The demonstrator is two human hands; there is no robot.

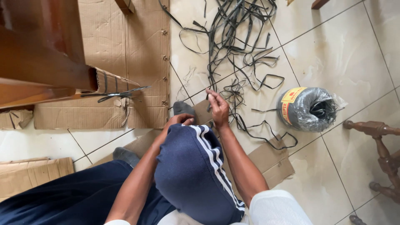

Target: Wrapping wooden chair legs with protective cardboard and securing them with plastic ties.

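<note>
I sit on the floor with a knee in dark blue shorts with white stripes [196,171] raised in front of me. My right hand [218,107] pinches a thin black strap [246,129] that trails off to the right over a piece of cardboard. Mostly hidden behind the knee, my left hand [180,120] has curled fingers near the same strap; what it grips is not visible. A grey-socked foot [183,108] shows just beyond it.
A tangle of black straps [237,37] lies on the tiles ahead. A wrapped roll of black strapping [308,109] stands at right. Wooden furniture [37,62] wrapped in cardboard is at left, turned wooden legs [381,146] at right. Flat cardboard [125,46] covers the floor.
</note>
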